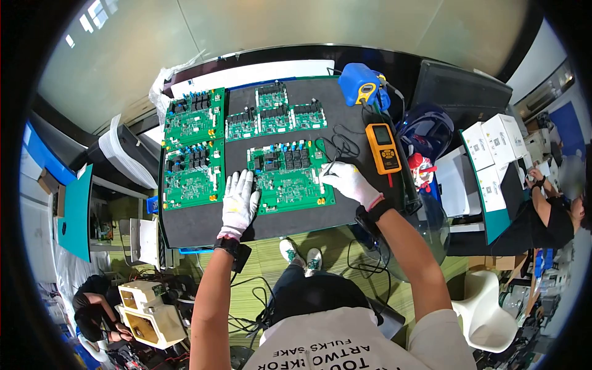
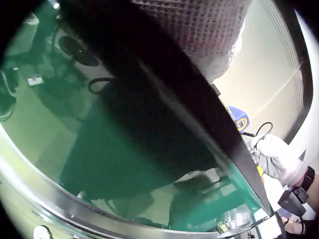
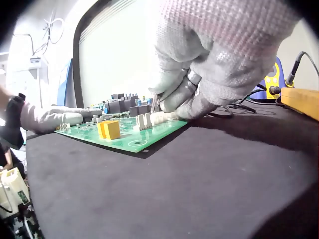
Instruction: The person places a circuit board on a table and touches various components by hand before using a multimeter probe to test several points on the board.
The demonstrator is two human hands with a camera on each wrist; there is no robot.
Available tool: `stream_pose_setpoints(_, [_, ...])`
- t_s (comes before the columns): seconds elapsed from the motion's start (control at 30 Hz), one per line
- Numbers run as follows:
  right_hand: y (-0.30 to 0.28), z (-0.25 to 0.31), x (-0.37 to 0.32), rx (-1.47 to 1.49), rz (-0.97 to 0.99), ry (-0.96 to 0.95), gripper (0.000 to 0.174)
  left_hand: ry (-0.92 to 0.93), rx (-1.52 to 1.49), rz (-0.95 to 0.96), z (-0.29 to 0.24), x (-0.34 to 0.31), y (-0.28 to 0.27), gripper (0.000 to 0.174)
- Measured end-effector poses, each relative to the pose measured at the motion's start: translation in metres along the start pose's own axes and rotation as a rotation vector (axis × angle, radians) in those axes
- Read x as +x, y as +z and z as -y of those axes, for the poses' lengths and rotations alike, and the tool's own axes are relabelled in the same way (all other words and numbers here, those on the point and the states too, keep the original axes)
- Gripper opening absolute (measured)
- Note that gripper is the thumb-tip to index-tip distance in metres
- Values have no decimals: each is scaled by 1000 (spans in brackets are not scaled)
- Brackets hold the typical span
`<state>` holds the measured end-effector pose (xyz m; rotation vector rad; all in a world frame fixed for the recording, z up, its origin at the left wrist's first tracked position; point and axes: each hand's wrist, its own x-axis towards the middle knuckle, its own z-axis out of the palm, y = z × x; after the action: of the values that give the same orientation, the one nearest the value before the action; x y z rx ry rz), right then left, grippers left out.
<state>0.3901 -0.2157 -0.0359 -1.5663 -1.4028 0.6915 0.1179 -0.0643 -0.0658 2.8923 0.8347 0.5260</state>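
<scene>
A large green circuit board point(image 1: 290, 188) lies on the dark mat in front of the person, with black relays along its far part and yellow connectors point(image 3: 108, 130) at a near corner. The gloved left hand point(image 1: 239, 200) rests at the board's left edge with fingers straight. At the right edge, the gloved right hand point(image 1: 350, 182) pinches metal tweezers point(image 3: 155, 102), their tips down by the white connectors point(image 3: 143, 121). The curled fingers hide most of the tweezers. In the left wrist view, the left hand's glove point(image 2: 204, 30) fills the top and its fingers are hidden.
Two similar boards point(image 1: 192, 176) lie at the left of the mat point(image 1: 237, 150), with several smaller boards point(image 1: 273, 117) at the back. To the right are an orange handheld meter point(image 1: 383, 148), a black cable point(image 1: 345, 145) and a blue soldering station point(image 1: 359, 84). Other people sit either side.
</scene>
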Motion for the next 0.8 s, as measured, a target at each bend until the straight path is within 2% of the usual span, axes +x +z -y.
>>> stream_pose_setpoints(0.23, [0, -3, 1, -150, 25, -79, 18, 5, -12, 4, 5, -1, 2, 52])
stream_pose_setpoints(0.47, [0, -4, 4, -246, 48, -201, 17, -76, -178, 84, 16, 1, 5, 54])
stream_pose_setpoints(0.8, [0, -3, 4, -159, 51, -69, 21, -118, -176, 172, 19, 3, 7, 57])
